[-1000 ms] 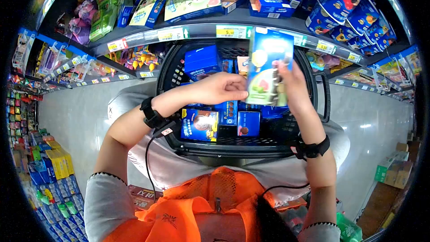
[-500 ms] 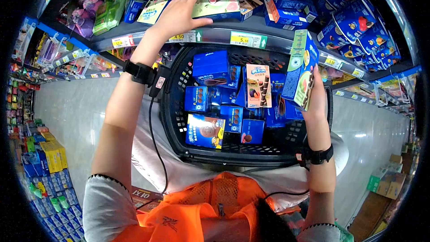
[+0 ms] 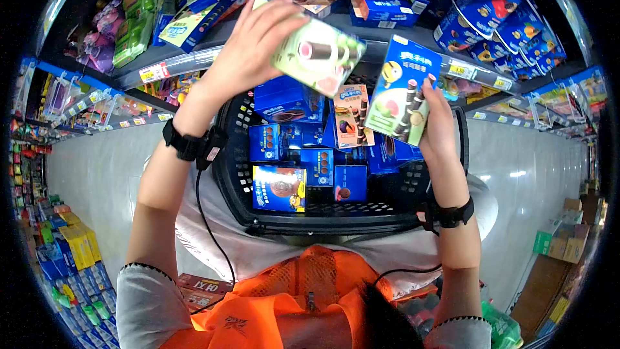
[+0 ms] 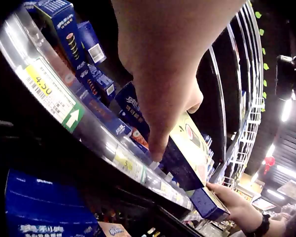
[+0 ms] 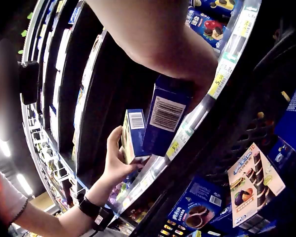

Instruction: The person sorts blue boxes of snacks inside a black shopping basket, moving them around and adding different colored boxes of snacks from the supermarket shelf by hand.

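My left hand [image 3: 248, 52] grips a pale green box of wafer rolls [image 3: 316, 55], tilted, between the shelf edge and the basket. My right hand [image 3: 438, 123] holds a blue and green box of wafer rolls [image 3: 395, 100] upright by its right side, over the basket's right half. The two boxes are close together, and the right wrist view shows barcodes on the ends of both. Below them is a black shopping basket [image 3: 310, 225] with a pink box of wafer rolls [image 3: 351, 116], a blue cookie box [image 3: 279, 189] and several other blue boxes inside.
Ahead, a shelf with price labels [image 3: 154, 73] carries more blue boxes [image 3: 387, 0], green packs [image 3: 132, 29] and blue tubs [image 3: 494, 10]. The basket stands between the person's legs. Stacked yellow cartons [image 3: 81, 239] stand at the left, cardboard boxes [image 3: 571, 239] at the right.
My left hand went from the right-hand box to the shelf, then took the pale green box and brought it toward the basket. The right-hand box moved right, then back left, its front now showing.
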Motion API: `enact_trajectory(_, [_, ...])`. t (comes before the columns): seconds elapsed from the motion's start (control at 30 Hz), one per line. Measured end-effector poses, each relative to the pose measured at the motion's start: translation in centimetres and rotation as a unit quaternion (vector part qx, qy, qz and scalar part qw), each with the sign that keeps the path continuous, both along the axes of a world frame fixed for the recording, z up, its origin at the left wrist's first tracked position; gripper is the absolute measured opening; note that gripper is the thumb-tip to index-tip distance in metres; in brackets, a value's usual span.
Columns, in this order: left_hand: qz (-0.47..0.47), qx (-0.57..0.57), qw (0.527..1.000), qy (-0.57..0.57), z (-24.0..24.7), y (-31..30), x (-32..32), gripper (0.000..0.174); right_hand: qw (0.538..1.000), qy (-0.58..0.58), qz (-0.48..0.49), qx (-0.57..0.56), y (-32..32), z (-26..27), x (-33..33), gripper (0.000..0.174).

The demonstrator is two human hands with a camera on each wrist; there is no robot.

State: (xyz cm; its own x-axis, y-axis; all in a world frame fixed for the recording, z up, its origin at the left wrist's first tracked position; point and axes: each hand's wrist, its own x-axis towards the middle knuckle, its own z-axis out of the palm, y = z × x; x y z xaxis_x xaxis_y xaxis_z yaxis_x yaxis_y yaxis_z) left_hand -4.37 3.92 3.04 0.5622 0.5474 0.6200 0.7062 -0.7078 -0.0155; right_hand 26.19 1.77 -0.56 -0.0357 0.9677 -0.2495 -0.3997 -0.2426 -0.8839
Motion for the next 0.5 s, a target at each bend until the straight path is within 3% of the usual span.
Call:
enact_trajectory(0.13, [-0.027, -0.056, 0.995, 0.075, -0.3, -1.8, 1.0, 0.076, 1.000, -0.021, 0.012, 0.005, -0.3, 0.2, -0.3, 0.029])
enact_trajectory(0.3, [-0.050, -0.098, 0.991, 0.071, -0.9, -2.6, 2.2, 0.074, 0.999, -0.042, 0.030, 0.005, -0.5, -0.3, -0.6, 0.029])
enact_trajectory(0.5, [-0.121, -0.171, 0.976, 0.067, -1.2, -3.1, 3.3, 0.070, 0.981, -0.102, 0.163, 0.033, -2.2, -1.3, -2.4, 0.032])
